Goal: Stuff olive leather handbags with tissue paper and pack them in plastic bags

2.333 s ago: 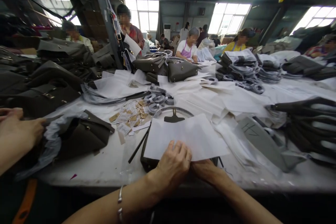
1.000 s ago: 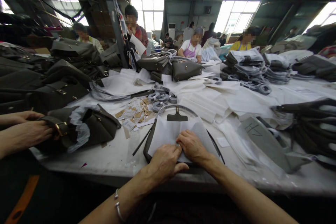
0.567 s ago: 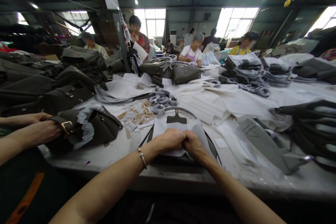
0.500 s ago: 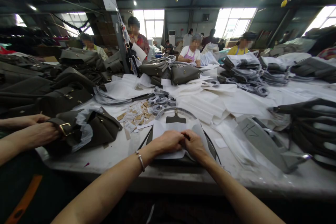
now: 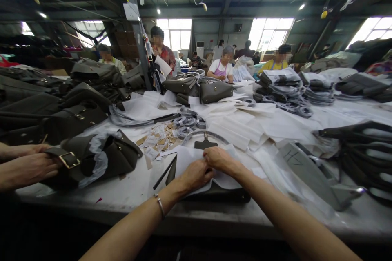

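A dark bag (image 5: 232, 195) lies at the table's front edge with a white sheet (image 5: 183, 159) over it. My left hand (image 5: 196, 177), with a bracelet on its wrist, is closed on the sheet at its middle. Touching it from above and right is my right hand (image 5: 219, 160), its fingers curled at the same sheet; what exactly they pinch is hidden. Just beyond the fingers a dark strap tab with a buckle (image 5: 206, 143) shows, and a clear-wrapped curved handle arches behind it.
At left, another person's hands (image 5: 36, 165) hold a dark bag (image 5: 119, 159). Small tags (image 5: 162, 136) and white sheets (image 5: 239, 126) lie behind. A grey marked block (image 5: 309, 171) and dark straps (image 5: 361, 151) are at right. More people sit beyond.
My right hand has moved left and up, now over my left hand, and my left hand has dropped slightly. The sheet has shifted with them. The other person's hands have moved left.
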`<state>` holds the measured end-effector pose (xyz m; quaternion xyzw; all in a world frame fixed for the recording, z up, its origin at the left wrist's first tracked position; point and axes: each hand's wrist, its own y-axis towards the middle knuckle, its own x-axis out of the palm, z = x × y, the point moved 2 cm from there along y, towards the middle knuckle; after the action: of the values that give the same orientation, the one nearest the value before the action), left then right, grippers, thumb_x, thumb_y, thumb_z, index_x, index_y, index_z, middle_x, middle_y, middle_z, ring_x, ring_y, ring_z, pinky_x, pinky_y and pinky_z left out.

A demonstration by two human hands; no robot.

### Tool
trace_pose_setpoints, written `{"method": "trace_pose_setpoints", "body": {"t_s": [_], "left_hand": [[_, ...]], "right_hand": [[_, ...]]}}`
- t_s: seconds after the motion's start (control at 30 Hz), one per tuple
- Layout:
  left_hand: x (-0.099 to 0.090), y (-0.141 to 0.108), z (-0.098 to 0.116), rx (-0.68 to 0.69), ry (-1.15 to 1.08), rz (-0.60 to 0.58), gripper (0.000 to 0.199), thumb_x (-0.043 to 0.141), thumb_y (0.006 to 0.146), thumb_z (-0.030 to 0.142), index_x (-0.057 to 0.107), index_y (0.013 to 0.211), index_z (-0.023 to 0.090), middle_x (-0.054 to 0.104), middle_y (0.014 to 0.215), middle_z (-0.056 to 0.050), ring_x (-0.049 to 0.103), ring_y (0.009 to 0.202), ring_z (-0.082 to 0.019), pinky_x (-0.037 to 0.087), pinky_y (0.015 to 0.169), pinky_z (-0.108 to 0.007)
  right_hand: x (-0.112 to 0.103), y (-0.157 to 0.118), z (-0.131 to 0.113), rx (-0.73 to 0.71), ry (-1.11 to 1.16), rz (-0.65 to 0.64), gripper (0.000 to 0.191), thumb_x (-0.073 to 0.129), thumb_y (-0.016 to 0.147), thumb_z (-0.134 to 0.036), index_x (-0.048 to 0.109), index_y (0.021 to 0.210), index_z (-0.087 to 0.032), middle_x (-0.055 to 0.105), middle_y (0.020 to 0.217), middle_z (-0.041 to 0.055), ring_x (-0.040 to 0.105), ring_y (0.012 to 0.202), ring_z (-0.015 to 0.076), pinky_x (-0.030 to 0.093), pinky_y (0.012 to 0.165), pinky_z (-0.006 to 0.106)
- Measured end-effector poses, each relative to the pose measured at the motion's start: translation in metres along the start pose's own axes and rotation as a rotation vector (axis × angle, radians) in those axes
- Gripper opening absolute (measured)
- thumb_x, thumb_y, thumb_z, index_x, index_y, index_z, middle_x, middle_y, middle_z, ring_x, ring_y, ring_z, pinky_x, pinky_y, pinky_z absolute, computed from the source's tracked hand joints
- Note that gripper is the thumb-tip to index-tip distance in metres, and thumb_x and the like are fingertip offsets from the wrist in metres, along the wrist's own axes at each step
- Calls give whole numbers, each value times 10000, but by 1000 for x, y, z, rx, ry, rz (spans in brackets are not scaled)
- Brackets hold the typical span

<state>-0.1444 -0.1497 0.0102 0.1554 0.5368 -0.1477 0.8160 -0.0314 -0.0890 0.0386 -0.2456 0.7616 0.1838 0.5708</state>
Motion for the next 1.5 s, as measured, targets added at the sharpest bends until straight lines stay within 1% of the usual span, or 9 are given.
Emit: {"method": "trace_pose_setpoints", "body": {"t_s": [0.13,0.3,0.7,0.83,0.97,1.13,1.27,1.37,1.5], "left_hand": [[-2,-2,-7,-75,153,107,267,375,956,182,631,1003,121,664,1031,-141,597,1016,-255,450,927,-405],[0,-2,-17,-98,264,124,221,472,965,315,627,1006,163,669,1070,-119,563,1094,-290,329,1036,-531],[4,10,-35,-147,287,157,325,394,1004,388,610,913,163,662,905,-83,598,927,-239,383,836,-387],[5,12,-35,-160,277,159,337,391,1004,369,624,905,146,673,898,-97,609,906,-247,381,828,-393],[7,12,-36,-163,268,156,351,379,1006,355,638,906,141,684,903,-104,614,908,-247,381,848,-397],[5,12,-36,-178,249,155,338,390,999,315,658,897,137,703,920,-116,632,909,-238,387,867,-398],[3,12,-36,-185,229,154,353,384,992,294,675,861,143,712,898,-123,646,891,-240,402,861,-398],[3,12,-37,-194,218,159,371,364,994,293,673,854,143,714,896,-125,648,888,-239,405,872,-398],[2,11,-37,-221,201,190,345,344,995,268,653,890,155,710,887,-110,650,868,-235,407,878,-392]], "right_hand": [[23,-12,17,-4,-7,107,249,470,946,-186,718,967,-175,715,985,96,633,979,205,428,874,292],[37,-20,24,-70,-54,193,259,466,990,-298,705,965,-203,699,983,71,610,965,203,400,907,320],[34,-3,34,182,-38,53,464,281,1020,-500,630,891,-222,726,817,77,684,776,238,399,661,312],[44,-1,40,212,42,237,355,381,1001,-431,545,1217,-202,709,1028,107,674,926,247,451,757,333],[48,-1,45,163,111,462,575,516,921,-378,366,1430,-154,482,1424,183,466,1300,297,407,1002,435],[49,4,54,139,466,338,664,505,900,-421,304,1468,-142,678,1117,101,630,1048,244,467,957,418],[53,9,58,169,429,489,692,513,885,-441,300,1477,-152,523,1384,166,497,1278,272,408,1042,450],[60,16,58,231,378,363,727,561,858,-441,318,1474,-138,407,1495,193,380,1387,297,327,1111,475],[53,16,58,301,577,362,794,619,803,-444,328,1477,-142,457,1463,180,469,1316,296,374,1076,449]]}}
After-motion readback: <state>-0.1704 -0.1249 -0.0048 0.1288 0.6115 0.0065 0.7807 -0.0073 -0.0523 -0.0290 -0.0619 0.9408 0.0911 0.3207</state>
